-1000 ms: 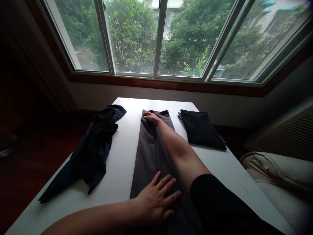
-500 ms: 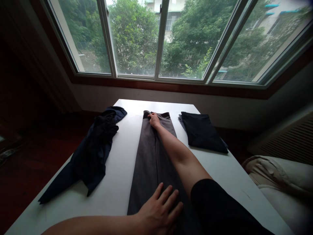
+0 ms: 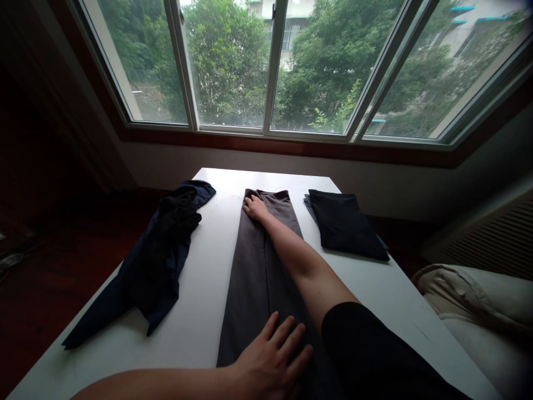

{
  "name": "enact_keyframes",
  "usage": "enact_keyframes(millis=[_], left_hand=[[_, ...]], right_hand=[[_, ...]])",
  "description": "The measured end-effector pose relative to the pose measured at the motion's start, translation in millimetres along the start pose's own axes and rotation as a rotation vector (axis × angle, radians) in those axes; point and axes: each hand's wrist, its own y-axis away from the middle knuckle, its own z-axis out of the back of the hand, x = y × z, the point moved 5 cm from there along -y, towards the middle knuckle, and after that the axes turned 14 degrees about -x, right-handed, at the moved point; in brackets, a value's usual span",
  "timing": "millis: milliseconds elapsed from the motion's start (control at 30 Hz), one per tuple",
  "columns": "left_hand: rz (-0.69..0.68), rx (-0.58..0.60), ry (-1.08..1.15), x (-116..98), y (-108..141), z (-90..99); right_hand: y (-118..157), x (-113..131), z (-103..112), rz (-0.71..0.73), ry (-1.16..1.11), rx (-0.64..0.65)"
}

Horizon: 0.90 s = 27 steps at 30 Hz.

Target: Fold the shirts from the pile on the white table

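Note:
A pair of dark grey trousers (image 3: 250, 266) lies stretched lengthwise along the middle of a white table (image 3: 200, 311). My right hand (image 3: 255, 208) reaches to the far end of the trousers and rests on the fabric near its left corner, fingers laid out flat. Close to me, my left hand (image 3: 275, 353) presses on the near part of the trousers with its fingers spread. The near end of the trousers is hidden under my hand and sleeve and runs out of view.
On the table's left side lies a crumpled pile of navy and black clothing (image 3: 154, 261). A folded dark garment stack (image 3: 345, 225) sits at the right edge. Beyond the table are a wall and a window (image 3: 233, 66). Pale bedding (image 3: 466, 294) is at the right.
My right hand has shifted slightly left and nearer along the trousers' far end, going from a pinch on the edge to flat fingers; that edge lies flatter. My left hand stays put.

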Motion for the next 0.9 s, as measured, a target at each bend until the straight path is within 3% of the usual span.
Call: enact_keyframes(millis=[133,267,333,500,600,733,900], left_hand=[[-0.004,-0.066,-0.004,2,2,-8.5],[-0.044,-0.099,-0.013,4,4,-10.6],[-0.058,-0.080,0.007,4,5,-6.1],[-0.068,0.002,0.131,0,5,15.9],[-0.119,0.027,0.172,-7,3,25.7],[-0.224,0.041,0.138,-21,1,24.3],[-0.347,-0.029,0.076,-45,6,19.5]], right_hand=[[-4,-7,-11,-0.036,0.094,0.168],[-10,-14,0,-0.077,0.103,0.217],[-9,-15,9,-0.072,0.062,0.188],[9,-26,36,-0.053,-0.059,-0.028],[36,-42,55,-0.074,-0.060,-0.088],[97,-56,84,-0.008,-0.090,-0.118],[188,-46,113,0.117,-0.098,-0.083]])
